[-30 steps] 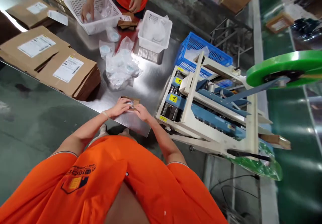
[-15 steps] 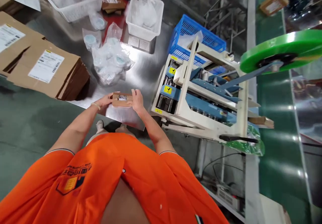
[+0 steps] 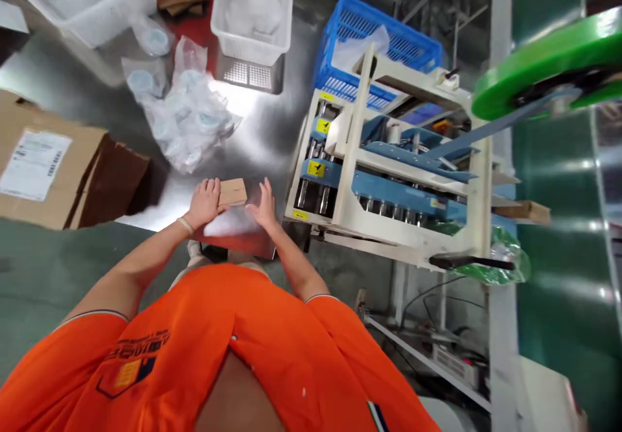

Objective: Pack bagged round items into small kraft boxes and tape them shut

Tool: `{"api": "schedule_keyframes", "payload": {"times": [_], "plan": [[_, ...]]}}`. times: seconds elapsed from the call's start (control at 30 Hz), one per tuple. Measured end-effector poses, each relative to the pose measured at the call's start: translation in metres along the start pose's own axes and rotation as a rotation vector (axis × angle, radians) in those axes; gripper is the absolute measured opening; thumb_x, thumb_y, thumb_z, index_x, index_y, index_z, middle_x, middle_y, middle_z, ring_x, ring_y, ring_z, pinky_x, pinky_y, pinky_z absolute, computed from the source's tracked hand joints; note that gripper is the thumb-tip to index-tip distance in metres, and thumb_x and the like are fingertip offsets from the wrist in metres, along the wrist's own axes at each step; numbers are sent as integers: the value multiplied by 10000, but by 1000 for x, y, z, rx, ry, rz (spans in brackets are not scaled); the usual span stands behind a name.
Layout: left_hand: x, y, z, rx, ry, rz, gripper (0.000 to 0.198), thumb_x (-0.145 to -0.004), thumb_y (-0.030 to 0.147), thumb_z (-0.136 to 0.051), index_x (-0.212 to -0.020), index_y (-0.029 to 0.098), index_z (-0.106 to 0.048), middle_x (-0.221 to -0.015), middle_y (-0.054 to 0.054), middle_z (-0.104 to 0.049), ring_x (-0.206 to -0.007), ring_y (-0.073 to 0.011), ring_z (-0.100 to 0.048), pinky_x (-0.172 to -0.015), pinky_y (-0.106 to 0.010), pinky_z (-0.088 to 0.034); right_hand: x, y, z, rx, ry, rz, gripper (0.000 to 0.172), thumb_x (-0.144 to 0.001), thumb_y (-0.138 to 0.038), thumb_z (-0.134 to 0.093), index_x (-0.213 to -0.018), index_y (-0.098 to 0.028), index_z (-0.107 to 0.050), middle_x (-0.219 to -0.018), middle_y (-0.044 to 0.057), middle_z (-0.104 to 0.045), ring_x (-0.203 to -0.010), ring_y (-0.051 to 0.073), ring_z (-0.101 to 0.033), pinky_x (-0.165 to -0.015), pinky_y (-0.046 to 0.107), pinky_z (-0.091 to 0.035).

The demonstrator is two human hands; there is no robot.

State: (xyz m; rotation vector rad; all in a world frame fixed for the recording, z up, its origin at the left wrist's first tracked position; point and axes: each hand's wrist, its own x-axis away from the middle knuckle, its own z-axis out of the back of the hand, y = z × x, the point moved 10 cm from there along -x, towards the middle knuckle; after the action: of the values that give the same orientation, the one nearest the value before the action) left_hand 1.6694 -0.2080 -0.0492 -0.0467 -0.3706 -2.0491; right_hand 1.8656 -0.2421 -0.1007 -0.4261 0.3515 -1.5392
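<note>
1. Small cardboard box (image 3: 232, 192) lies on the steel table (image 3: 262, 134), just left of the carton-sealing machine (image 3: 389, 179), at the machine's near-left corner and close to the table's near edge.
2. Left hand (image 3: 204, 202): fingers straight and close together, laid flat against the box end that faces away from the machine. It presses rather than grips.
3. Right hand (image 3: 265, 205): fingers spread and straight, palm turned toward the box, between box and machine. It is motion-blurred, so I cannot tell whether it touches the box or stands just beside it.
4. Judgement: the box looks to be getting closed and squared between the two palms. To do it well, press evenly from both ends, keep the flaps flush and the box flat on the steel, and keep fingertips away from the machine's rollers.
5. Left of the machine and farther back is a heap of clear-bagged parts (image 3: 187, 121). Beyond that stands a white basket (image 3: 253, 11).
6. A blue basket (image 3: 374, 37) sits behind the machine, and a green reel (image 3: 544, 63) hangs above its right end.
7. Writing:
   - The flat cartons (image 3: 43, 173), well left of the machine, carry a white shipping label (image 3: 32, 163) with barcode and print — too small to read.
   - The yellow stickers (image 3: 315, 168) on the machine show black pictograms and no legible words.
   - The crest (image 3: 131, 367) on the orange shirt is illegible.
</note>
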Motion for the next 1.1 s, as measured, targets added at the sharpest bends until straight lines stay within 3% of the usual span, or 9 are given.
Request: {"api": "schedule_keyframes", "payload": {"times": [0.13,0.37,0.53,0.63,0.73,0.87,0.93,1.0,1.1], "plan": [[-106,28,24,-33,66,-20,931,-1046,587,-620,-1661,-78,-402,-1544,-385,-559,-1452,-517,-502,-1181,-571,-407,9,58,4,128,82,-312,656,-1057,-473,-741,-1548,-56,-613,-1649,352,-519,-1511,422,-523,-1209,582,-477],[-287,146,31,51,86,-257,881,-1010,495,-692,-1633,-69,-426,-1563,-375,-546,-1454,-500,-489,-1218,-582,-373,14,70,-22,204,14,-248,543,-1080,-479,-710,-1496,-131,-680,-1631,299,-585,-1477,409,-559,-1143,583,-512],[-366,255,5,404,70,-436,1171,-785,539,-933,-1658,-48,-418,-1681,-397,-436,-1668,-542,-271,-1367,-660,-195,15,74,-30,189,-84,-231,507,-1130,-464,-561,-1528,-172,-674,-1652,302,-565,-1480,454,-575,-1101,675,-551],[-376,290,-1,707,131,-430,1400,-735,682,-937,-1711,-81,-283,-1795,-454,-129,-1728,-577,-5,-1386,-687,-15,11,74,-24,164,-73,-224,439,-1113,-355,-563,-1471,-143,-706,-1548,312,-639,-1459,440,-600,-1110,662,-561],[-328,268,14,852,302,-399,1376,-837,635,-878,-1771,-24,-113,-1812,-444,59,-1722,-579,112,-1372,-730,20,12,76,-17,157,-67,-229,417,-1087,-325,-579,-1435,-137,-713,-1518,312,-648,-1450,427,-607,-1136,651,-547],[-174,172,73,643,475,-442,858,-1067,346,-556,-1806,155,-165,-1777,-280,-342,-1745,-427,-196,-1402,-711,-175,16,74,9,-18,128,-194,422,-1091,-382,-508,-1375,-136,-701,-1530,359,-602,-1420,471,-588,-1114,745,-504],[-78,84,120,503,616,-236,684,-1103,336,-464,-1762,215,-329,-1655,-219,-512,-1672,-403,-352,-1370,-697,-298,12,68,22,-153,241,-207,401,-1079,-379,-488,-1323,-139,-698,-1478,368,-617,-1393,473,-591,-1112,752,-491],[25,-27,168,339,752,168,568,-1116,361,-449,-1676,275,-484,-1583,-167,-563,-1601,-391,-435,-1350,-663,-346,-2,44,23,-250,251,-212,395,-1057,-356,-486,-1305,-124,-686,-1391,361,-652,-1348,454,-621,-1121,719,-503],[181,-180,224,149,999,718,530,-1069,369,-498,-1581,273,-597,-1504,-133,-558,-1519,-425,-493,-1288,-719,-380,-34,-52,-1,-436,75,-43,412,-1029,-345,-512,-1343,-128,-667,-1225,255,-730,-1184,362,-706,-1080,583,-584]]}}
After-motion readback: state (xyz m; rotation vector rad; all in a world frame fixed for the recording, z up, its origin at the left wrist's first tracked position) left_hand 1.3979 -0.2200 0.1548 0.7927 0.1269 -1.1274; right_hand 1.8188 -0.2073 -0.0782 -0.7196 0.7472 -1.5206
